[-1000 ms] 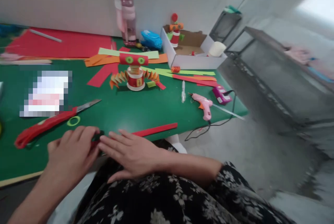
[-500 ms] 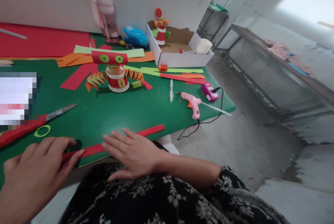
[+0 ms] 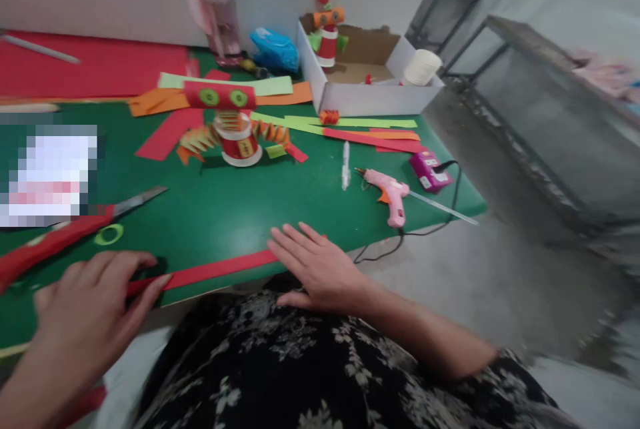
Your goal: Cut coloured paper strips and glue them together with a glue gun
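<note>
- Red paper strip (image 3: 220, 269) lay along the near edge of the green tabletop (image 3: 310, 202), stretched between the two hands.
- Left hand (image 3: 100, 299) had its fingers curled round the strip's left end, thumb along the top; how hard they pressed, I could not tell.
- Right hand (image 3: 323, 269) lay palm down, fingers straight and slightly spread, over the strip's right part; it gripped nothing.
- Likeliest trouble was the strip skewing or creasing, should the left fingers pull while the right palm pressed unevenly; so near the edge, it could also slip off if the palm lifted.
- Red-handled scissors (image 3: 90, 221) lay just beyond the left knuckles, a lime-green paper ring (image 3: 99, 237) between; both crowded that hand, and a forward sweep might have knocked them.
- Farther out stood a paper-cup figure (image 3: 240, 147) with accordion-folded arms; right of it lay a white pen (image 3: 345, 165) and a pink hot glue gun (image 3: 390, 190), its cord (image 3: 420, 235) looping over the table's edge, where a sleeve might have snagged.
- Behind, a white cardboard box (image 3: 375, 100) held a smaller figure (image 3: 328, 47).
</note>
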`<state>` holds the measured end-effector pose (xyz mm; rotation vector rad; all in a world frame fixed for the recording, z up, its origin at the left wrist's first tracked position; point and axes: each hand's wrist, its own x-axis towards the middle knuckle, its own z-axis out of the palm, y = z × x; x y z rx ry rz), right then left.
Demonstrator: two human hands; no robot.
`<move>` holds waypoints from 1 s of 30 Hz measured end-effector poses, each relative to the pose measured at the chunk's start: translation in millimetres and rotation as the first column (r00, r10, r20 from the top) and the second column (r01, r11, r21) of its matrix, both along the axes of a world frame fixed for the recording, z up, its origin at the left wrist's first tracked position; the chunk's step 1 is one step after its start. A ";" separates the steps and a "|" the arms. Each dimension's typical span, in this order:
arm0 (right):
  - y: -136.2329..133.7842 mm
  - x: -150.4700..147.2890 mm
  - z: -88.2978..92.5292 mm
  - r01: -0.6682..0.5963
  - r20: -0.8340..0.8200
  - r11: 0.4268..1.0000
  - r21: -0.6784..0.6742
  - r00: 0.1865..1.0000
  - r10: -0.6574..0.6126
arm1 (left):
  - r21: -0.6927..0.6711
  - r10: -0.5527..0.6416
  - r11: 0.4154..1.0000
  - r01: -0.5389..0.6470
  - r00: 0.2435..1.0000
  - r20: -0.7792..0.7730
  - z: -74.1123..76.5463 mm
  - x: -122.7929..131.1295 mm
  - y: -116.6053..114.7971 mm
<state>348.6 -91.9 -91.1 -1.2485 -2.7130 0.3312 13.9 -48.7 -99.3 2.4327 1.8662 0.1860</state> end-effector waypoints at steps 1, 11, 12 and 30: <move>0.5 1.0 -0.2 0.003 0.007 1.000 0.002 1.000 -0.003 | 0.012 -0.009 1.000 0.010 0.999 -0.036 7.5 2.4 -2.7; 6.5 4.1 -18.6 -0.064 0.051 0.955 0.289 0.997 0.051 | 0.208 -0.438 0.871 0.445 0.895 -0.082 26.7 89.5 -29.6; 7.1 4.1 -20.0 -0.067 0.055 0.947 0.315 0.997 0.052 | 0.169 -0.450 0.868 0.466 0.884 -0.126 21.8 97.6 -29.7; 7.6 1.1 -13.8 -0.055 0.097 0.955 0.292 0.995 0.027 | 0.176 -0.269 0.938 0.299 0.947 -0.177 -2.4 -31.2 -30.0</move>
